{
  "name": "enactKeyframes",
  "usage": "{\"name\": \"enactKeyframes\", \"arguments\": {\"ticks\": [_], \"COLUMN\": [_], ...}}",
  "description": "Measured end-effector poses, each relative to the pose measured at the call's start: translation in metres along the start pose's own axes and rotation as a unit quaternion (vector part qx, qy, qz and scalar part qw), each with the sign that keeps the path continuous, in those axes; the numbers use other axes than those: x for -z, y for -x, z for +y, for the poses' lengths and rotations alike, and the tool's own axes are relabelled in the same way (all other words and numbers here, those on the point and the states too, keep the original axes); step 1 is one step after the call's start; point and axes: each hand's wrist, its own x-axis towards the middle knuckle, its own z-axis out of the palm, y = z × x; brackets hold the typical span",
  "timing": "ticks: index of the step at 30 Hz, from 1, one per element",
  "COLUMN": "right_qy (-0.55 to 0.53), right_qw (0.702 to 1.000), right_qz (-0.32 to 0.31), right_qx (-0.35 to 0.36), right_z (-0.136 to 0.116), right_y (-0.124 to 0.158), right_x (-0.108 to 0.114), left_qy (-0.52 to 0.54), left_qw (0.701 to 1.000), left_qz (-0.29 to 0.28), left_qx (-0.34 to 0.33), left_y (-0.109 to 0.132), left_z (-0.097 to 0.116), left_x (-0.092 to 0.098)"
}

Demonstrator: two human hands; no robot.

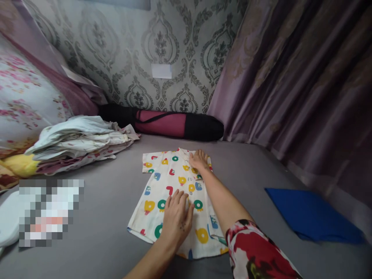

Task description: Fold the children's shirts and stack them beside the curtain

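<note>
A small white short-sleeved shirt [181, 181] with colourful letter prints lies spread out on the grey sheet, collar at the far end. My left hand [178, 215] rests on its lower front, palm down with the fingers stretched out. Farther up, my right hand [200, 159] lies flat near the collar and the right-side shoulder, fingers apart. That hand and its forearm cover part of the right sleeve and side. Neither hand grips the cloth as far as I can see.
A pile of clothes [84, 137] lies at the left beside a floral pillow [26, 93]. A long maroon and black bag [161, 124] lies along the wall. Blue folded cloth [312, 215] is at the right, near the curtain [290, 77]. A white object [17, 217] lies at the left edge.
</note>
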Motion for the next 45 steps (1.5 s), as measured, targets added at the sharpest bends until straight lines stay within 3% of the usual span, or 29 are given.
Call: {"name": "enactKeyframes", "arguments": {"ticks": [5,9,12,15,20,25,30,34,40,45], "right_qy": [0.016,0.022,0.024,0.007,-0.008,-0.060,0.011,0.022,-0.045,-0.009], "right_qw": [1.000,0.999,0.998,0.990,0.990,0.980,0.993,0.995,0.990,0.995], "right_qz": [0.009,-0.041,-0.037,-0.021,-0.031,-0.110,-0.028,-0.001,-0.068,-0.032], "right_qx": [-0.002,-0.012,0.052,0.142,0.137,0.155,0.114,0.097,0.111,0.096], "right_z": [0.005,0.001,-0.010,-0.020,-0.024,-0.005,0.018,0.019,0.032,0.053], "right_y": [-0.002,-0.006,-0.004,0.004,0.007,-0.001,0.018,0.031,0.031,0.075], "right_x": [-0.017,-0.005,0.000,-0.008,-0.017,0.008,0.001,-0.012,0.009,0.006], "left_qy": [0.002,0.003,0.003,0.006,0.004,0.006,0.003,0.004,0.008,0.014], "left_qw": [1.000,1.000,1.000,1.000,0.999,1.000,0.999,0.999,0.998,0.997], "left_qz": [0.012,0.011,0.011,0.009,0.017,0.024,0.003,-0.023,-0.045,-0.057], "left_qx": [0.020,0.029,0.029,0.029,0.027,0.017,0.032,0.031,0.043,0.046], "left_y": [-0.002,-0.001,0.000,-0.001,-0.002,-0.001,-0.001,-0.003,-0.005,-0.007], "left_z": [-0.003,-0.003,-0.002,-0.002,-0.003,-0.005,-0.004,-0.003,-0.003,-0.002], "left_x": [-0.002,-0.003,-0.002,-0.002,-0.002,-0.002,0.000,0.004,0.008,0.011]}}
